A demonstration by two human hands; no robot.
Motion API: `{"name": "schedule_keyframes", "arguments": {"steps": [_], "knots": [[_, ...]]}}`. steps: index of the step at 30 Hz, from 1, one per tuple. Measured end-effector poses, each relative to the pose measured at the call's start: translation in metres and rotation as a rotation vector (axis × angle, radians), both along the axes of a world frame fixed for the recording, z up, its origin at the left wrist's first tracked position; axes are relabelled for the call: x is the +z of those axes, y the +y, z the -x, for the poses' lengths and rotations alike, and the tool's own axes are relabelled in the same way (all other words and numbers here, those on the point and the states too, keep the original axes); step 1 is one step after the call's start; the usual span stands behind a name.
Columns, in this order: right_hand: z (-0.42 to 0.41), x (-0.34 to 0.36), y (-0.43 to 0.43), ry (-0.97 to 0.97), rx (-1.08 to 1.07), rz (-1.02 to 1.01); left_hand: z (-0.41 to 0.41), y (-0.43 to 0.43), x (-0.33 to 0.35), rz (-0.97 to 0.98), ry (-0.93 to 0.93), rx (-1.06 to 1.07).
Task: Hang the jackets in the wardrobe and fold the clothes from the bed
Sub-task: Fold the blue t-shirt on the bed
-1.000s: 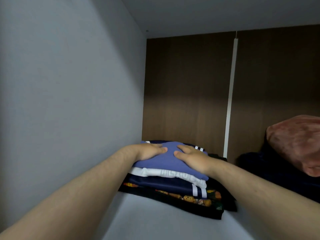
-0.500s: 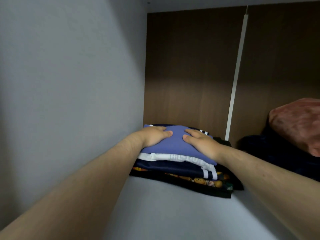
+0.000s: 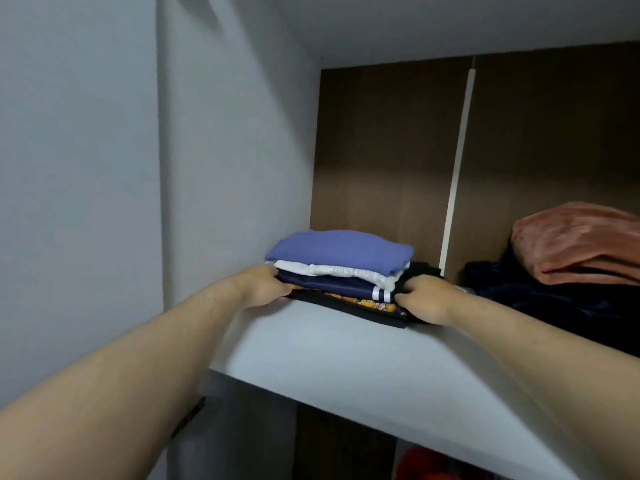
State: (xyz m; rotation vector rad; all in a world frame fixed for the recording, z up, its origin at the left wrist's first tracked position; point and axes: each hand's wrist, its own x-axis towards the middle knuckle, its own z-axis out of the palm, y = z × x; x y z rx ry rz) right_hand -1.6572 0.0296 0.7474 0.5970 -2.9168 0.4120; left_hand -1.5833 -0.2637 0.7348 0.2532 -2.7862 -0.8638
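Note:
A stack of folded clothes (image 3: 341, 271) sits on the white wardrobe shelf (image 3: 346, 355), near its left wall. On top lies a purple-blue piece (image 3: 341, 249), under it a white one, a navy one with white stripes and a black one with an orange print. My left hand (image 3: 265, 287) grips the stack's lower left edge. My right hand (image 3: 424, 299) holds the lower right corner at the black layers. Both sets of fingertips are tucked into the fabric.
A pink-orange blanket (image 3: 578, 242) lies on dark navy bedding (image 3: 554, 303) at the shelf's right. A brown back panel with a white strip (image 3: 457, 161) stands behind. Something red-orange (image 3: 426, 465) shows below the shelf. A white wall (image 3: 225, 168) closes the left side.
Both hands have slid off the top of the purple piece down to the stack's lower side edges. The view has pulled back, and the shelf's front edge now shows.

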Motion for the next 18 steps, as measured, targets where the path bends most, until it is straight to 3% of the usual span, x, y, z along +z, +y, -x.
{"name": "schedule_keyframes", "arguments": {"steps": [7, 18], "knots": [[-0.067, 0.018, -0.012, 0.411, 0.272, -0.053, -0.143, 0.029, 0.008, 0.372, -0.007, 0.138], [-0.253, -0.002, -0.115, 0.519, 0.902, -0.075, -0.399, 0.009, 0.01, 0.563, -0.017, 0.426]]}}
